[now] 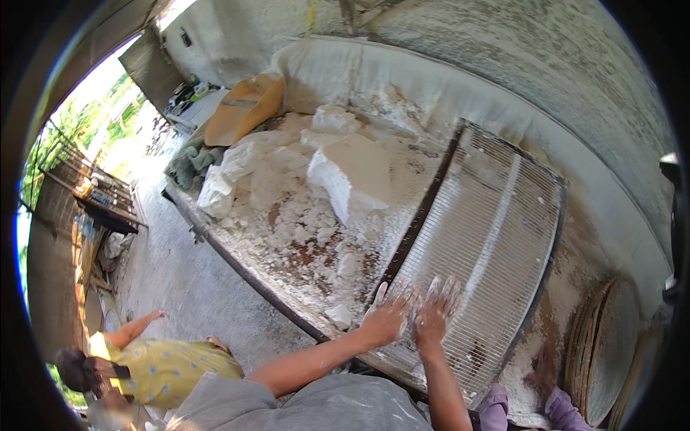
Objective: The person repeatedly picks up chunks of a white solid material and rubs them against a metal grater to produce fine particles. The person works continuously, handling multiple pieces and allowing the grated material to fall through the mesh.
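Both hands lie flat and side by side on a large rectangular wire-mesh sieve with a dark metal frame (pixel 496 215), at its lower edge, about 6 o'clock in the view. The left hand (pixel 388 316) is spread wide, fingers fanned and dusted white, palm pressed on the mesh and holding nothing. The right hand (pixel 435 312) is just beside it, nearly touching, also splayed open and powder-coated, palm down on the mesh, with nothing in its grasp.

The sieve leans tilted across a long, low powder-covered trough-like desk (pixel 244 269), its mesh whitened. At 11 o'clock from the hands sits a heap of white chalky lumps and crumbs (pixel 302 215), with one big angular white block (pixel 352 176) near the sieve's left frame. Further off at 11 o'clock lies a yellowish sack (pixel 244 108). At 8 o'clock, on the grey concrete floor (pixel 180 280), another person in a yellow patterned top (pixel 162 370) bends low.
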